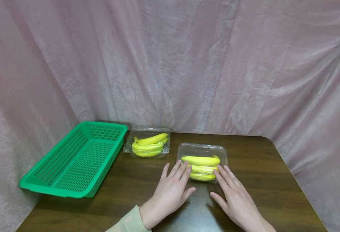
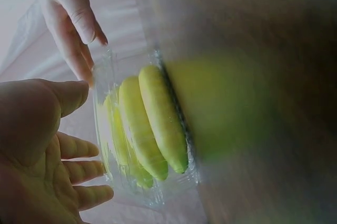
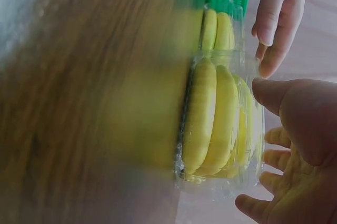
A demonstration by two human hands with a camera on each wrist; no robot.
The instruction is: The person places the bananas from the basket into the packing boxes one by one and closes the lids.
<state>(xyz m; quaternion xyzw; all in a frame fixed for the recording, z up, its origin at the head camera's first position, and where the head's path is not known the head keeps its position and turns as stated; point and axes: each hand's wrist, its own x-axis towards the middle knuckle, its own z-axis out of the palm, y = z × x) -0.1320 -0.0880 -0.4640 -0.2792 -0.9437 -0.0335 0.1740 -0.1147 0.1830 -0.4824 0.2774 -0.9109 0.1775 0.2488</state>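
Observation:
A clear plastic clamshell box (image 1: 200, 147) with its lid down lies near the middle of the table, with several yellow bananas (image 1: 200, 160) inside. My left hand (image 1: 171, 190) is over its near left side, fingers stretched out. Over the near right side my right hand (image 1: 236, 196) lies the same way, fingers straight and thumb apart. Both wrist views have the fingertips right at the lid; whether all of them touch it I cannot tell. A second clear box (image 1: 149, 130) with bananas (image 1: 152, 139) inside sits behind and to the left, apart from both hands.
A green plastic basket (image 1: 106, 174) with slotted walls stands on the left of the brown wooden table (image 1: 254, 161), close to the second box. Pink curtains (image 1: 193, 71) hang behind the table and at both sides.

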